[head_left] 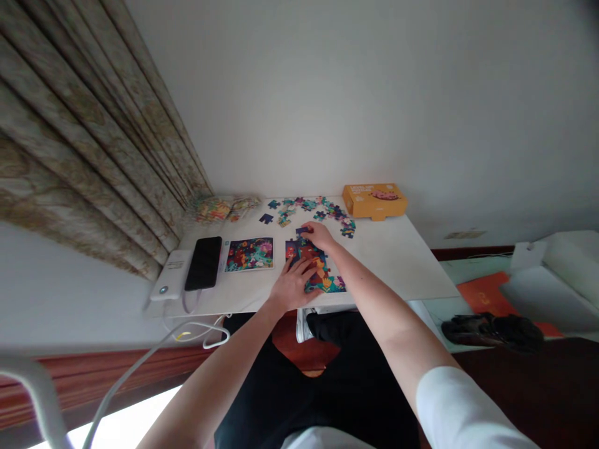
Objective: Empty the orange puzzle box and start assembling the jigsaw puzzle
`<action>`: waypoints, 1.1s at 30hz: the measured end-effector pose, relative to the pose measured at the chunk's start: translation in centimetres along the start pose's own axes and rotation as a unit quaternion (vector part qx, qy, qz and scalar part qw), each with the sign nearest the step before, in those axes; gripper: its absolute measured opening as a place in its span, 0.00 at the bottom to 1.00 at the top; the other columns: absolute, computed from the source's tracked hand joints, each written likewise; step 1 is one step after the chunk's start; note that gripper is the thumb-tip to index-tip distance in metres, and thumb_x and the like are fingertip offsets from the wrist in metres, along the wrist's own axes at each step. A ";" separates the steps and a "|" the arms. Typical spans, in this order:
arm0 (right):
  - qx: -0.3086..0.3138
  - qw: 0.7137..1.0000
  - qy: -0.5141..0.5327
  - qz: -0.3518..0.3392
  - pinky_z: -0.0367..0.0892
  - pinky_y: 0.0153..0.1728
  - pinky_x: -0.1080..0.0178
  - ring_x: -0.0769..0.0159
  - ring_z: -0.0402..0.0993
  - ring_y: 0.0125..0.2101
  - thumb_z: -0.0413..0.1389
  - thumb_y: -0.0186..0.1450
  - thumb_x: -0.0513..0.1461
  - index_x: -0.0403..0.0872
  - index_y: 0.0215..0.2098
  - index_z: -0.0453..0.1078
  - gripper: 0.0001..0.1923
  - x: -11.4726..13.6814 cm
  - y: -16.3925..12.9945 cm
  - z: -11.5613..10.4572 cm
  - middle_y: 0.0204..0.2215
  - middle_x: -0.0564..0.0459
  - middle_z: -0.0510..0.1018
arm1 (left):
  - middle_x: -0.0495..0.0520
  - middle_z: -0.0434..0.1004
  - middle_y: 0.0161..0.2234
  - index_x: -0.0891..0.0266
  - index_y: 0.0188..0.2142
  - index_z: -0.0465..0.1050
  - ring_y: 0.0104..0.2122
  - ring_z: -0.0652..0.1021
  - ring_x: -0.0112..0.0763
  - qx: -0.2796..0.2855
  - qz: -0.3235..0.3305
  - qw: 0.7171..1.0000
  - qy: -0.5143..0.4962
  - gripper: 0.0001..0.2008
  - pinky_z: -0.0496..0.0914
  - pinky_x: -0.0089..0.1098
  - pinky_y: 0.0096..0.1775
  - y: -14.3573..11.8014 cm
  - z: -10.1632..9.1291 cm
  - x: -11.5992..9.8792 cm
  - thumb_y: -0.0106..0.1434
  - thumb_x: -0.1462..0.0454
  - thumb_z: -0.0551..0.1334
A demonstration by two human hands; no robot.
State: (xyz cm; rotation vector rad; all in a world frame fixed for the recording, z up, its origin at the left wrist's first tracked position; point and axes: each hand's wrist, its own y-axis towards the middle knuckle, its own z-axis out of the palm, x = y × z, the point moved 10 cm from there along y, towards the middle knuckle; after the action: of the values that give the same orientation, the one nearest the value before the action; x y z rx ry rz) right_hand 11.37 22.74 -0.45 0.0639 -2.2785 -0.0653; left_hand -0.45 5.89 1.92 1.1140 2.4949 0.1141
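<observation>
A partly built colourful jigsaw puzzle (322, 274) lies on the white table (402, 262) in front of me. My left hand (294, 285) rests flat on its near left part, fingers spread. My right hand (318, 235) reaches to the puzzle's far edge and pinches a dark blue puzzle piece (303, 231). Several loose puzzle pieces (309, 209) are scattered beyond it, toward the wall.
A picture card (249, 254) lies left of the puzzle, then a black phone (204, 262) on a white power bank (169, 275) with cables. An orange box (374, 200) stands at the back right. Curtains hang at the left; sandals (491, 330) lie on the floor.
</observation>
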 end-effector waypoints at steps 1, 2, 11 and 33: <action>0.006 1.000 -0.019 -0.003 0.70 0.46 0.60 0.60 0.79 0.39 0.65 0.63 0.35 0.48 0.44 0.80 0.10 -0.1 0.2 0.1 0.38 0.51 0.83 | 0.61 0.70 0.67 0.57 0.63 0.74 0.69 0.67 0.51 0.001 -0.002 1.000 -0.001 0.29 0.52 0.57 0.72 0.0 0.0 0.0 0.67 0.49 0.66; 0.010 0.999 -0.036 -0.006 0.70 0.47 0.60 0.59 0.79 0.42 0.65 0.63 0.35 0.48 0.44 0.80 0.10 -0.2 0.4 0.1 0.40 0.50 0.84 | 0.61 0.70 0.67 0.57 0.63 0.74 0.69 0.67 0.51 0.002 -0.004 1.000 -0.001 0.29 0.52 0.57 0.72 0.0 0.0 0.0 0.67 0.49 0.66; 0.067 0.988 -0.136 -0.037 0.69 0.52 0.61 0.59 0.77 0.46 0.65 0.66 0.38 0.47 0.45 0.81 0.09 -0.2 1.4 0.9 0.44 0.46 0.83 | 0.60 0.69 0.67 0.57 0.63 0.73 0.69 0.67 0.50 0.008 -0.010 1.000 -0.004 0.27 0.51 0.56 0.72 0.1 -0.3 -0.3 0.68 0.51 0.65; -0.098 0.979 -0.144 -0.102 0.59 0.66 0.44 0.49 0.67 0.64 0.55 0.72 0.45 0.48 0.58 0.75 0.19 -0.4 -12.9 -3.3 0.64 0.40 0.73 | 0.58 0.75 0.63 0.55 0.59 0.76 0.63 0.73 0.44 -0.028 -0.025 0.999 -0.036 0.18 0.62 0.51 0.67 0.8 -0.6 0.8 0.74 0.55 0.59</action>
State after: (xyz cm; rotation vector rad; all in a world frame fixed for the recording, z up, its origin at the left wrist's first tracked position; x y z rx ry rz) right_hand 14.48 9.83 0.49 0.1962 -2.5344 -0.4308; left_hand -0.61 7.04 2.40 1.0143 2.4397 0.1262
